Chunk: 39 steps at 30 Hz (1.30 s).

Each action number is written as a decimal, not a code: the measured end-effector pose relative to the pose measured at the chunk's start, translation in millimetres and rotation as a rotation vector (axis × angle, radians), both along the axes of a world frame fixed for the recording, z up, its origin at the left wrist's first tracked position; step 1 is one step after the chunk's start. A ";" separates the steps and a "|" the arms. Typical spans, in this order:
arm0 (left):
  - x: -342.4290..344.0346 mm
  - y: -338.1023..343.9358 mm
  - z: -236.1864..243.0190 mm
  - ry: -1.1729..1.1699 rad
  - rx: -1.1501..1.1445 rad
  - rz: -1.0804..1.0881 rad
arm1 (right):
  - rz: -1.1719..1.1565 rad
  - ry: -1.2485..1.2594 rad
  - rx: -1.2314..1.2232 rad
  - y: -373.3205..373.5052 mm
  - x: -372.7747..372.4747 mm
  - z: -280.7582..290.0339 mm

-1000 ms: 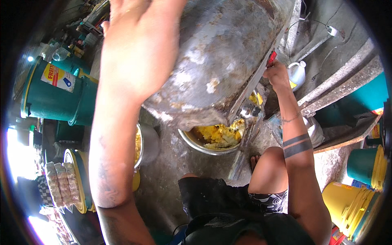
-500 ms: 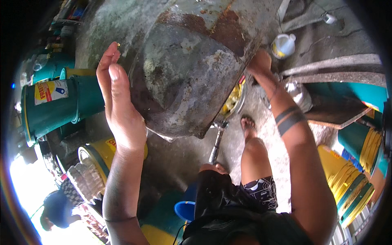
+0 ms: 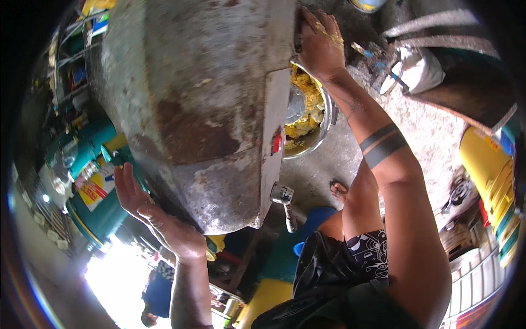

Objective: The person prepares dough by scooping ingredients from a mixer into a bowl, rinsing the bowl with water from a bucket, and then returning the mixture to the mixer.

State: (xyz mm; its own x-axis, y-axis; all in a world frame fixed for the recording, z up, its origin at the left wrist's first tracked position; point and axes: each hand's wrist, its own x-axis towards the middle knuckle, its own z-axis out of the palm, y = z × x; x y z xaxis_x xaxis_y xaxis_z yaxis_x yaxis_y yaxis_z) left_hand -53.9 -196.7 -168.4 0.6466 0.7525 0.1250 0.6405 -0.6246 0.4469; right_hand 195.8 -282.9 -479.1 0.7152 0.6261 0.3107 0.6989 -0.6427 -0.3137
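A large, worn grey metal machine housing [image 3: 203,88] with brown patches fills the upper middle. My left hand [image 3: 156,216] is open along its lower left side, fingers stretched and the heel of the palm against the metal. My right hand [image 3: 322,52] lies at its right side, fingers extended and streaked with yellow paste; the far contact is partly hidden. Under the housing, a round metal bowl [image 3: 327,118] holds a lumpy yellow mixture [image 3: 309,96], partly covered by the machine. A metal lever [image 3: 287,208] sticks out from the housing's near right corner.
Green buckets [image 3: 101,186] with a label stand at left. Stacked yellow and green buckets [image 3: 487,170] are at right. A white sack [image 3: 424,71] rests near a wooden board [image 3: 466,107]. Another person [image 3: 158,290] is at lower left, by bright light.
The view has shifted: the housing appears larger and lower, and more of the bowl and its yellow mixture shows. My right hand, formerly mostly hidden behind the housing, now shows its fingers.
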 end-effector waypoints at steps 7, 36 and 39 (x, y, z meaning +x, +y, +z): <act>2.4 4.9 -1.8 0.196 0.252 -0.270 | 0.005 0.208 0.272 -4.3 0.7 -6.5; 3.1 2.0 -3.1 0.012 -0.088 -0.129 | 0.142 0.493 -0.248 16.3 43.2 76.2; 16.7 -10.8 5.6 0.020 -0.057 -0.083 | -0.048 0.345 0.146 4.8 33.3 67.7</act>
